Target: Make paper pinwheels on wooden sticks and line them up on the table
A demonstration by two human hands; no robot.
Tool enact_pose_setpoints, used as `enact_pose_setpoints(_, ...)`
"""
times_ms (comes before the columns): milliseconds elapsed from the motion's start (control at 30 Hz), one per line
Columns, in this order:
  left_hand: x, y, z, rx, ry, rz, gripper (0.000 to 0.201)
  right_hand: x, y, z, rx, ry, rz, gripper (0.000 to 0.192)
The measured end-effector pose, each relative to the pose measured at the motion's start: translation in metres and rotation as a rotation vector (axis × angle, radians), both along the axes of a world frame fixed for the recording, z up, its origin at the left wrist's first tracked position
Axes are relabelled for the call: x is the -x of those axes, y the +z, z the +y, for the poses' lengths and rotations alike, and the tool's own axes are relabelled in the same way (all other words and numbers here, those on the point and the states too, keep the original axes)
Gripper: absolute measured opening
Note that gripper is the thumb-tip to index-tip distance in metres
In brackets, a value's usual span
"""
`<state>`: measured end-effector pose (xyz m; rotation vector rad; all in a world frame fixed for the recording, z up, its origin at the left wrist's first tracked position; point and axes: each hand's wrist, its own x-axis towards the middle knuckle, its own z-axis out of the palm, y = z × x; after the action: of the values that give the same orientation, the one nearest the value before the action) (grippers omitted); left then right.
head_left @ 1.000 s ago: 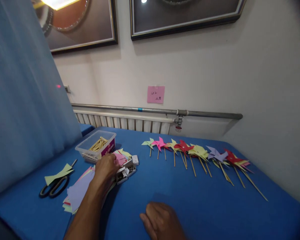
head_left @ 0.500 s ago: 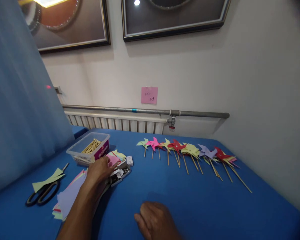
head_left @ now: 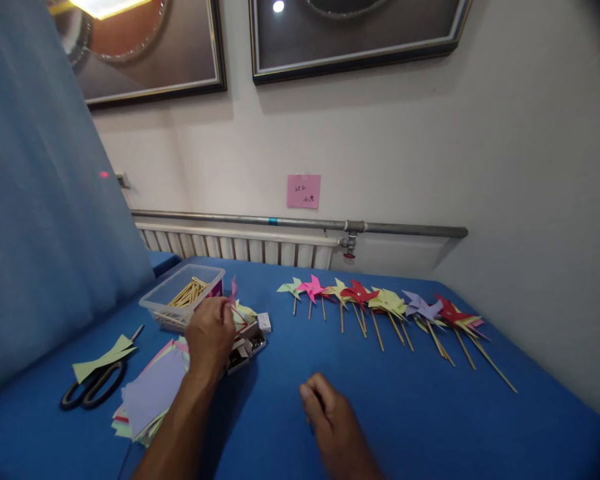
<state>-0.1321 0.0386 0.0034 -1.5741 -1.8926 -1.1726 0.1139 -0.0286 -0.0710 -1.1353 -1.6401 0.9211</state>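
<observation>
Between the fingers of our left hand [head_left: 211, 333] we pinch one pink paper sheet [head_left: 233, 292], edge-on and blurred, above the paper pile beside one clear plastic box of wooden sticks [head_left: 183, 295]; our right hand [head_left: 330, 420] rests loose on the blue table [head_left: 430, 413], near roughly eight overlapping paper pinwheels [head_left: 380, 303].

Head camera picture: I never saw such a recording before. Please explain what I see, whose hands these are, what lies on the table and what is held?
The camera sits on a person's head, looking forward and down, so both hands are that person's own. The left hand pinches a pink paper piece lifted beside a clear box of wooden sticks. The right hand rests empty on the blue table. Also there: a row of paper pinwheels, a stack of coloured sheets, scissors and small boxes of pins.
</observation>
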Motion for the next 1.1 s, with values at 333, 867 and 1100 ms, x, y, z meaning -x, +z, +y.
enact_pose_setpoints(333, -0.112, -0.04, -0.033, -0.067, -0.701, 0.336, 0.023, -0.007, 0.018, 0.019, 0.473, 0.069, 0.977, 0.068)
enact_pose_setpoints(867, -0.104, -0.034, -0.027, 0.334, -0.713, -0.342, 0.017, -0.021, 0.022, 0.026, 0.505, -0.029, 1.051, 0.032)
enact_pose_setpoints(1100, -0.101, -0.048, -0.004, 0.655, -0.828, -1.155, 0.04, -0.015, 0.022, 0.02, 0.504, 0.052, 0.994, 0.038)
